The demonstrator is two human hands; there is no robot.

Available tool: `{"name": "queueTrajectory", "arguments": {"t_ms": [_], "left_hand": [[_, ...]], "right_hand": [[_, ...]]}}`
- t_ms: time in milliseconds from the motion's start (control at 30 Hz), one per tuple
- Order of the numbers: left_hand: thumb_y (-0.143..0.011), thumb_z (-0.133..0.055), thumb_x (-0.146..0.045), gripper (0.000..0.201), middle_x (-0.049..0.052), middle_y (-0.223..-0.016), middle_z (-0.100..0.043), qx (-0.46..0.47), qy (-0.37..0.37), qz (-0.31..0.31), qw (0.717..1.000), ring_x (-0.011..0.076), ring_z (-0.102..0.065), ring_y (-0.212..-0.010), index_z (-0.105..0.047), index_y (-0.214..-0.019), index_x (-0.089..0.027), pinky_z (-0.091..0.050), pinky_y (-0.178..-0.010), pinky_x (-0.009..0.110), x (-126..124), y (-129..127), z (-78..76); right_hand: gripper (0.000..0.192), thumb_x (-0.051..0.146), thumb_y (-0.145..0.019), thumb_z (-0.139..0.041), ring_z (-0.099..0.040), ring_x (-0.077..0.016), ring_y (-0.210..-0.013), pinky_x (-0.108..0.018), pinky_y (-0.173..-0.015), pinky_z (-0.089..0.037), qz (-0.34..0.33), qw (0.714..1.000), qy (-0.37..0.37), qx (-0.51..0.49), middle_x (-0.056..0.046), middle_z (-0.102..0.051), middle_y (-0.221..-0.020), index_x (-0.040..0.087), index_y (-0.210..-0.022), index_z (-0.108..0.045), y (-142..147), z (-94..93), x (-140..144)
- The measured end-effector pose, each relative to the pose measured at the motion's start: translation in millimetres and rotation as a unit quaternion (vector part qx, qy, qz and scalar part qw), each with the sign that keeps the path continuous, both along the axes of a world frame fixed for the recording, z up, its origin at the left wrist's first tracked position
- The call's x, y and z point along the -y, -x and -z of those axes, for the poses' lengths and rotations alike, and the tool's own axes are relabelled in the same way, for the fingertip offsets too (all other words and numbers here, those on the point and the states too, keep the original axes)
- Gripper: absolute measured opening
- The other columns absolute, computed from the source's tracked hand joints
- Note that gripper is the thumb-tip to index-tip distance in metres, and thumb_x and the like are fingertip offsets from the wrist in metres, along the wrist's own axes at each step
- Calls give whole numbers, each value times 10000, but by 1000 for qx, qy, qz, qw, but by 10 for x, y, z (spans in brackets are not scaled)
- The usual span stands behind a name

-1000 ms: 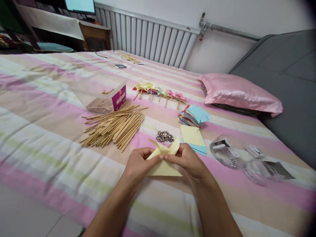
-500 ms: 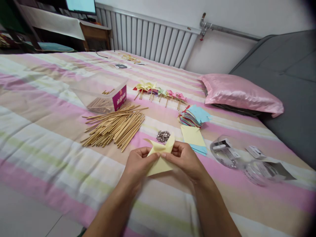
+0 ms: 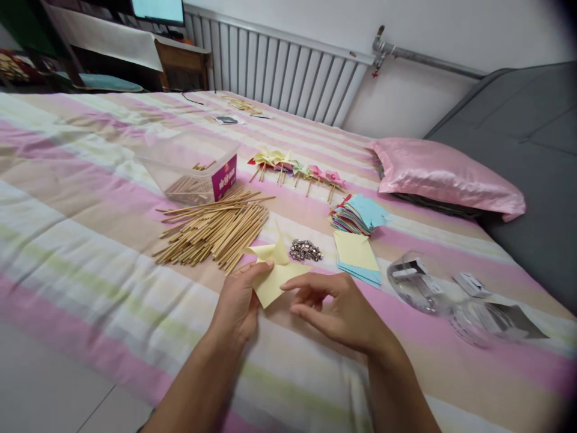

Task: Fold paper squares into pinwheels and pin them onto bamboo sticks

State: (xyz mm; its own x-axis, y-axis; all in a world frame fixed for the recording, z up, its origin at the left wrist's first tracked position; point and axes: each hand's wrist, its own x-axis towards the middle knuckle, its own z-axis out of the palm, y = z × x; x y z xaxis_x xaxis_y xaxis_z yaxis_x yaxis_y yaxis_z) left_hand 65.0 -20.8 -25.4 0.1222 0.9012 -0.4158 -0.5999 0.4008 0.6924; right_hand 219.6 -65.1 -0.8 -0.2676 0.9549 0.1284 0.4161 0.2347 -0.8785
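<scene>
The left hand pinches a yellow paper piece by its near edge, thumb on top, just above the striped bed cover; the folded tips curl up at its far side like pinwheel blades. The right hand is released, fingers loosely spread, hovering just beside the paper without gripping it. To do this well, I would judge the thumb should keep the gathered tips pressed at the centre so the thin, springy sheet does not flick open, and the free hand should pick only one pin from the small heap of shiny metal pins lying just beyond. Left of that lies a loose pile of pale wooden sticks, straight and slender, with a clear plastic box behind it. Flat paper squares, yellow over blue, sit to the right, a fanned coloured stack behind them. Finished pinwheels lie in a row farther off, near a glossy pink pillow.
</scene>
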Motion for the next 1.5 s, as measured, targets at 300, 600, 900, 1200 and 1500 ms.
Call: {"name": "queueTrajectory", "arguments": {"t_ms": [300,600,900,1200,1500], "left_hand": [[-604,-739,-129,72,13,-696,-716,16,8,16,1000,114,-624,-590,-687,-655,-134,-480,-551,196,8,9,-26],[-571,-768,-163,129,1,-604,-666,9,-20,-1,1000,94,-591,-552,-668,-641,-119,-462,-542,177,39,-30,-14],[-544,-790,-185,167,-8,-580,-633,-72,-41,-34,996,74,-539,-528,-705,-666,-109,-415,-511,166,77,-79,-42],[-568,-800,-243,217,1,-605,-627,-91,-54,-15,994,85,-531,-543,-730,-737,-125,-401,-504,191,101,-85,8],[-589,-794,-262,176,2,-592,-615,-132,-89,0,987,81,-514,-553,-728,-680,-127,-392,-525,192,92,-80,42]], "right_hand": [[216,136,-765,-633,-682,-148,-692,-256,-650,-500,19,999,-50,-2,12,-753,-837,271,-891,-744,158,198,-98],[114,299,-735,-710,-649,-144,-655,-238,-589,-494,132,982,0,-138,-32,-716,-758,188,-752,-730,232,241,-147],[148,309,-706,-711,-624,-118,-661,-233,-565,-478,190,968,52,-152,-86,-654,-1072,162,-711,-727,231,276,-164],[169,329,-732,-689,-610,-110,-649,-234,-569,-471,215,966,32,-142,-78,-653,-1088,164,-700,-709,225,302,-170],[211,355,-720,-690,-614,-142,-610,-231,-510,-447,240,961,42,-128,-79,-702,-812,147,-688,-698,226,286,-176]]}}
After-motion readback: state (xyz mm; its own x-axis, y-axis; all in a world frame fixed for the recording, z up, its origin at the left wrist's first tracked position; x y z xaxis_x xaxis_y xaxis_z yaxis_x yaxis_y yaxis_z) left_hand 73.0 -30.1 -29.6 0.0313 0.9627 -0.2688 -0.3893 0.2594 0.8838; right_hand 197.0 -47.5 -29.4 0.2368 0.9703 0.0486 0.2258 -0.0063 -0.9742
